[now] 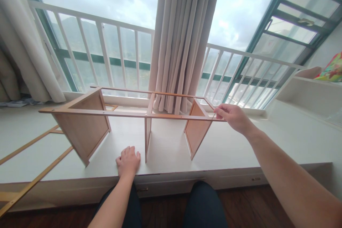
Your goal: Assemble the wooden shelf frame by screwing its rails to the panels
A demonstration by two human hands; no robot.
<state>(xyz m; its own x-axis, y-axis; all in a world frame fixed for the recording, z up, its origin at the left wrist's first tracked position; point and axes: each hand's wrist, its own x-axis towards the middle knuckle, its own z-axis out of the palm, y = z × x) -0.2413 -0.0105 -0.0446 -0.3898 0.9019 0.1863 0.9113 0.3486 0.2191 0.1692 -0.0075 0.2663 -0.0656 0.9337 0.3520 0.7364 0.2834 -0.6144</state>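
A partly built wooden shelf frame stands on the white window platform. It has a left panel, a thin middle panel and a right panel, joined by two long rails on top. My right hand pinches the near rail's right end, beside the right panel. My left hand lies flat on the platform, fingers apart, just left of the middle panel's foot. My knees show below the platform edge.
Another wooden frame piece lies flat at the left of the platform. A curtain hangs behind the shelf before a white railing. A white shelf unit with a colourful item stands at the right.
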